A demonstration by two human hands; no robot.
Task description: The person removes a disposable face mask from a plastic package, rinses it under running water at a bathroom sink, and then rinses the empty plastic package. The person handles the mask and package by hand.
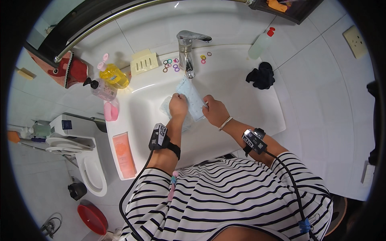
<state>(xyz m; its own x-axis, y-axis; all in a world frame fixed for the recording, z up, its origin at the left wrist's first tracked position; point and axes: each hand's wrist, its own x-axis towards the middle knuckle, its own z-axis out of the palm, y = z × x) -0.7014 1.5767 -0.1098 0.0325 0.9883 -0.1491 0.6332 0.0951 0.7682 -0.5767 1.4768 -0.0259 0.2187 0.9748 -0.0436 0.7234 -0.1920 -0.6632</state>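
A flat, light blue patterned cloth-like piece (193,98) is held over the white washbasin (144,120), its far end just under the spout of the chrome faucet (185,48). My left hand (178,106) is closed on its left edge. On its right edge, the bent fingers of my right hand (215,111) pinch it. Beneath my left hand, a pale, partly see-through sheet (165,106) lies in the basin; my hand and the blue piece cover much of it. Whether water is running cannot be made out.
Small coloured rings (171,65) lie beside the faucet, near a yellow soap dish (144,62). A yellow bottle (114,76), a pump bottle (104,89) and a pink tube (123,155) line the left rim. At right are a red-capped bottle (260,45) and black cloth (261,76).
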